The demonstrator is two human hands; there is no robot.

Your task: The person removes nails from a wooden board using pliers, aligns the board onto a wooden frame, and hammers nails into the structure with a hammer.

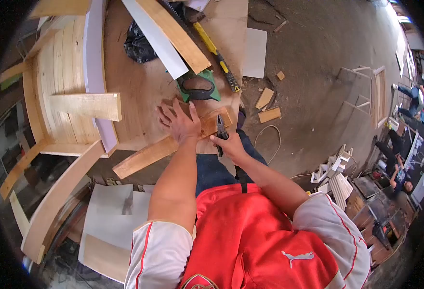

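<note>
My left hand (182, 124) lies with spread fingers across a wooden board (147, 156) at the front edge of the workbench (139, 96). My right hand (230, 146) is closed around the handles of dark pliers (221, 126). The jaws of the pliers are over the right end of the board; whether they grip anything there is too small to tell. Just beyond my hands lies a handsaw with a green and black handle (198, 87). A yellow and black hammer (217, 55) rests to its right.
A white strip (156, 41) and a wooden strip (176, 36) lie over the saw, beside a black plastic bag (139, 44). A large wooden frame (67, 72) stands at left. Wood offcuts (265, 98) are on the floor at right. Other people (400, 168) are at the far right.
</note>
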